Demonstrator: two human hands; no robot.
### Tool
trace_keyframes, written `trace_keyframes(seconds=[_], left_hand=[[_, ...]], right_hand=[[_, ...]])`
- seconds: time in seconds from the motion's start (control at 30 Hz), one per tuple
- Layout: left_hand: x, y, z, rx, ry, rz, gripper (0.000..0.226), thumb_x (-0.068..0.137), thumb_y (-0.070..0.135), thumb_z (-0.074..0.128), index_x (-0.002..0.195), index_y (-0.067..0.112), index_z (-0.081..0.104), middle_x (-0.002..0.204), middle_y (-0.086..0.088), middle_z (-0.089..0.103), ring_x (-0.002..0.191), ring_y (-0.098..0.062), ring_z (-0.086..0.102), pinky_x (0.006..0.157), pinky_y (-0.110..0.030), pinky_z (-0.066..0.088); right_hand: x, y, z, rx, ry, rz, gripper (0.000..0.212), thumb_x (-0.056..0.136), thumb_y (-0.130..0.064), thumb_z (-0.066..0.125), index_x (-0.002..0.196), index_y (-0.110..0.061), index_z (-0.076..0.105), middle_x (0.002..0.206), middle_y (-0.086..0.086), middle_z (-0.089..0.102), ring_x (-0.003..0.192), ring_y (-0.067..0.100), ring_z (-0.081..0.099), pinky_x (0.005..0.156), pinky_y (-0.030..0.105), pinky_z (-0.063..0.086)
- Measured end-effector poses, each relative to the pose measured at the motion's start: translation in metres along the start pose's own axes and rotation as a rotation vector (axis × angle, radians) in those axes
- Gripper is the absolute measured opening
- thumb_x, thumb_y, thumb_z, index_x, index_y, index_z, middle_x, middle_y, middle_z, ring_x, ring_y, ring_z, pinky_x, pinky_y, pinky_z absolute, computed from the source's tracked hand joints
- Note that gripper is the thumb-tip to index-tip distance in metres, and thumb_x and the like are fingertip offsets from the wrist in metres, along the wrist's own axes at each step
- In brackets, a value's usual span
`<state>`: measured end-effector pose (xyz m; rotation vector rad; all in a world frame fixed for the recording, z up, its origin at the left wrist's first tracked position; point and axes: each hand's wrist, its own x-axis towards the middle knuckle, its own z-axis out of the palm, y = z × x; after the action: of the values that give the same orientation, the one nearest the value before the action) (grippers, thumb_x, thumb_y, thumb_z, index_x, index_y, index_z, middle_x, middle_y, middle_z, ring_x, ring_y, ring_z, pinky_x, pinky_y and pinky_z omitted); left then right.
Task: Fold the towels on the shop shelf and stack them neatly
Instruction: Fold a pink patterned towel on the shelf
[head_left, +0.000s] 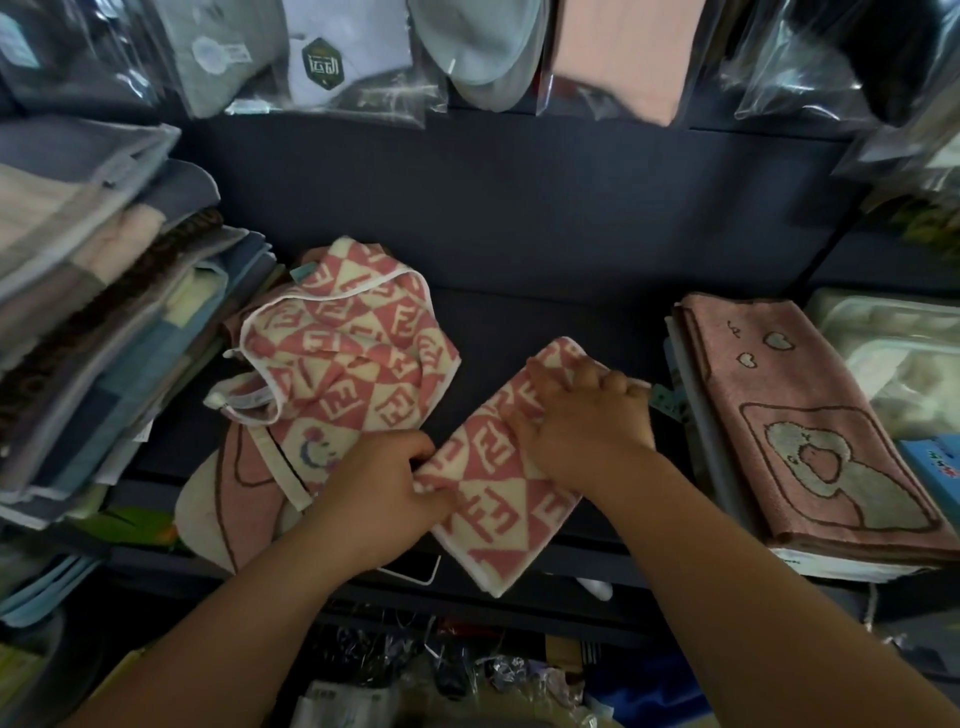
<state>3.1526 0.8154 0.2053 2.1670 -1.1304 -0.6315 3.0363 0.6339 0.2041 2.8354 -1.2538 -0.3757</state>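
My left hand (387, 486) and right hand (587, 415) both grip the pink checked towel (498, 504) at the front edge of the shelf (519, 234). It looks like it overhangs a bit, so slack fingers could let it unfold or slip off.

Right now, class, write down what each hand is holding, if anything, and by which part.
Both hands hold the folded pink-and-cream checked towel. The left hand pinches its left edge; the right hand grips its far end.
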Motion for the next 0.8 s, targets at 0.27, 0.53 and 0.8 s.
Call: trace_keyframes(seconds=[0.27, 0.53, 0.8], left_hand=[[0.0, -0.002, -0.029, -0.725, 0.247, -0.171, 0.026, 0.094, 0.007, 0.062, 0.106, 0.03, 0.067, 0.097, 0.013, 0.077, 0.089, -0.008, 0.074, 0.078, -0.035, 0.056], [0.002, 0.001, -0.069, -0.483, 0.208, 0.057, 0.034, 0.095, 0.008, 0.057, 0.09, 0.042, 0.064, 0.092, 0.016, 0.071, 0.09, -0.008, 0.069, 0.076, -0.031, 0.053], [0.002, 0.04, -0.112, -0.214, 0.149, 0.457, 0.025, 0.078, 0.009, 0.054, 0.087, 0.032, 0.059, 0.083, 0.012, 0.061, 0.076, 0.001, 0.055, 0.067, -0.017, 0.043]], right_hand=[[0.021, 0.034, -0.028, 0.697, -0.108, -0.065, 0.112, 0.075, -0.044, 0.081, 0.16, -0.039, 0.007, 0.159, 0.005, 0.029, 0.142, 0.028, 0.036, 0.114, 0.045, 0.038], [0.02, 0.027, -0.029, 0.686, -0.032, -0.19, 0.074, 0.064, -0.031, 0.09, 0.126, -0.035, 0.051, 0.13, -0.008, 0.049, 0.115, 0.015, 0.054, 0.098, 0.038, 0.052], [-0.009, 0.029, -0.048, 0.62, 0.079, -0.456, 0.033, 0.073, -0.025, 0.085, 0.099, -0.023, 0.065, 0.102, -0.007, 0.064, 0.093, 0.01, 0.059, 0.081, 0.034, 0.05]])
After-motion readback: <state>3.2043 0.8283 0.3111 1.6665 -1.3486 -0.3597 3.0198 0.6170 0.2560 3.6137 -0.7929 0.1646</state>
